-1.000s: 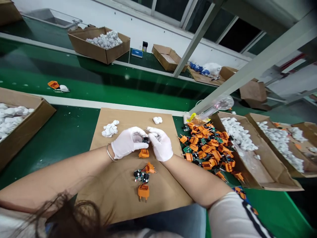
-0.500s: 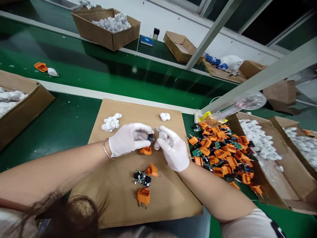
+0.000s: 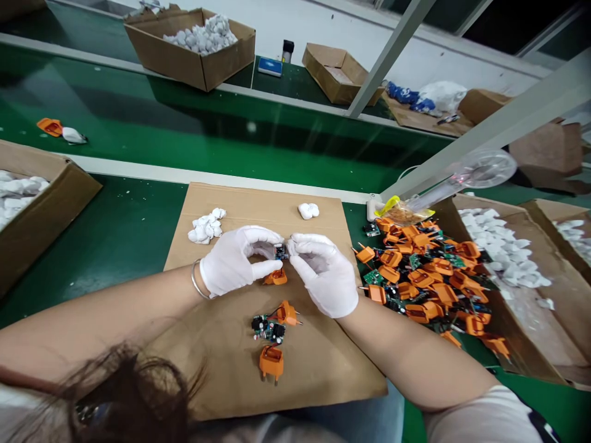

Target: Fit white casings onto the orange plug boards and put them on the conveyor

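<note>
My left hand (image 3: 242,258), in a white glove, pinches a small circuit board (image 3: 280,251) between thumb and fingers. An orange plug housing (image 3: 276,277) is just below it, partly hidden by the left thumb. My right hand (image 3: 323,271), also gloved, has its fingertips drawn together at the board's right edge; whatever is between them is hidden. Nearer me on the cardboard sheet (image 3: 332,363) lie circuit boards (image 3: 268,329) wired to an orange plug housing (image 3: 287,312) and another orange plug housing (image 3: 271,362). White putty-like lumps (image 3: 206,226) and a single white lump (image 3: 308,211) lie beyond my hands.
At right is a heap of orange plugs with boards (image 3: 425,271), beside cardboard boxes (image 3: 521,332) of white lumps. Another box (image 3: 50,203) stands left. A slanted metal post (image 3: 480,129) rises at right. A shelf behind holds boxes (image 3: 189,55) and a blue scale (image 3: 270,66).
My right hand's fingertips have moved in to the board's right edge, and its fingers have straightened. The left hand keeps its grip. The view has shifted slightly.
</note>
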`<state>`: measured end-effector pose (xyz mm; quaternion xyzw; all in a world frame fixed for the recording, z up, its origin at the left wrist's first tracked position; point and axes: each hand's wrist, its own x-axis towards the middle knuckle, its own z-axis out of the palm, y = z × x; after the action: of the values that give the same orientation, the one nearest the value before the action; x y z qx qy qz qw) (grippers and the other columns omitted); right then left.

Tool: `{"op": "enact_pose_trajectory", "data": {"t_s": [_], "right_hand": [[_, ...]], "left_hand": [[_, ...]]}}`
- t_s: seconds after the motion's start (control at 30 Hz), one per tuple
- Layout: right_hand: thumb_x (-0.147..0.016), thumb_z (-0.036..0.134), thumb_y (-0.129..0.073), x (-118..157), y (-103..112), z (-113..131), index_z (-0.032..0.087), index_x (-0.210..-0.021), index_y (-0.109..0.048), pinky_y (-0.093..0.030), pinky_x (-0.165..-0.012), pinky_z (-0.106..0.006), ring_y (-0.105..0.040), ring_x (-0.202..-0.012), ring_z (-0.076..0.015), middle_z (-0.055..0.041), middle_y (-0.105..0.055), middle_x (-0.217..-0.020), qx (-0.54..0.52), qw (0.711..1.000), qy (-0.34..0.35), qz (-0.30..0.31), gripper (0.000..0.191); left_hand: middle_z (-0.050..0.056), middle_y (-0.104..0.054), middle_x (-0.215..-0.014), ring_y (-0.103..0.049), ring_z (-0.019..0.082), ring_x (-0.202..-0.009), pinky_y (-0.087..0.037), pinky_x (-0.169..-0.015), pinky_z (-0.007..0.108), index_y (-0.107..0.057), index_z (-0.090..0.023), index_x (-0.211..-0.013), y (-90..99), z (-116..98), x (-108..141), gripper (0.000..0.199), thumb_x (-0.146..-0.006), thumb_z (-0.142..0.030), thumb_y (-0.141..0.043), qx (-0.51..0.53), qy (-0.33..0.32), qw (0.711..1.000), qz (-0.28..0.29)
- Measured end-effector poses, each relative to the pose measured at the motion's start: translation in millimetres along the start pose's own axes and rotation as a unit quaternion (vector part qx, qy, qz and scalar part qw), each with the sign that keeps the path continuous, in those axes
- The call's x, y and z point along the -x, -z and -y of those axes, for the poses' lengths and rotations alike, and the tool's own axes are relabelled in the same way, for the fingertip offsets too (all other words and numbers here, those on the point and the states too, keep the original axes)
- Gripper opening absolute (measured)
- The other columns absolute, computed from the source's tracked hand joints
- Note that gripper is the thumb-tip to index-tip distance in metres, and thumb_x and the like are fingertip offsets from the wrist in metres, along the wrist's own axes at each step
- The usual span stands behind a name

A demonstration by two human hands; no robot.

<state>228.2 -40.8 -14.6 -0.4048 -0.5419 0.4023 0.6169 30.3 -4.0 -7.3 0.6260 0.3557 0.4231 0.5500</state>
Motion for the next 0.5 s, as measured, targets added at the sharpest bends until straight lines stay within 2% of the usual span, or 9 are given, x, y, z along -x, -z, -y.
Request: {"op": "enact_pose_trajectory", "data": {"t_s": [0.1,0.2,0.33,0.4,0.5], "right_hand": [[-0.08,0.009,-0.082,1,-1,0,0.033,-0.091,-0.08,-0.07,-0.099,-0.039,-0.081,-0.107,-0.0197,0.0005,-0.081,-0.106,-0.023,1.0,-0.007,-0.003,0.026],[-0.078,0.007,-0.084,1,0,1,0.034,-0.088,-0.08,-0.071,-0.098,-0.041,-0.082,-0.109,-0.0216,0.0013,-0.083,-0.103,-0.024,1.0,-0.013,-0.01,0.028],[-0.074,0.007,-0.087,1,3,5,0.036,-0.084,-0.083,-0.071,-0.096,-0.044,-0.083,-0.104,-0.0248,0.0006,-0.085,-0.104,0.05,0.998,0.024,-0.029,0.031],[-0.074,0.007,-0.087,1,5,9,0.038,-0.085,-0.084,-0.071,-0.096,-0.045,-0.083,-0.103,-0.0255,0.0007,-0.086,-0.106,0.09,0.995,0.045,-0.016,0.033],[-0.076,0.007,-0.084,3,8,13,0.04,-0.09,-0.085,-0.071,-0.095,-0.047,-0.083,-0.103,-0.0269,0.0006,-0.086,-0.109,0.078,0.996,0.048,0.009,0.036]], "left_hand": [[0.008,-0.08,-0.103,-0.077,0.02,-0.086,-0.069,-0.084,0.037,-0.071,-0.017,-0.106,0.9,0,0,0.036,-0.073,-0.027,-0.084,0.002,-0.013,1.0,0.005],[0.007,-0.08,-0.099,-0.077,0.02,-0.085,-0.068,-0.085,0.038,-0.07,-0.017,-0.107,1.0,0,0,0.039,-0.073,-0.029,-0.085,0.006,0.009,1.0,0.009],[0.007,-0.08,-0.098,-0.077,0.021,-0.085,-0.068,-0.086,0.04,-0.07,-0.017,-0.106,-0.2,-2,-1,0.041,-0.071,-0.031,-0.086,0.014,0.038,0.999,0.005],[0.007,-0.08,-0.098,-0.077,0.021,-0.086,-0.068,-0.086,0.04,-0.07,-0.017,-0.106,-0.7,-3,-1,0.042,-0.07,-0.032,-0.087,0.024,0.045,0.999,0.004],[0.009,-0.081,-0.101,-0.077,0.022,-0.088,-0.068,-0.086,0.039,-0.07,-0.016,-0.107,-1.0,-3,0,0.043,-0.07,-0.029,-0.087,0.034,0.045,0.998,0.005]]}}
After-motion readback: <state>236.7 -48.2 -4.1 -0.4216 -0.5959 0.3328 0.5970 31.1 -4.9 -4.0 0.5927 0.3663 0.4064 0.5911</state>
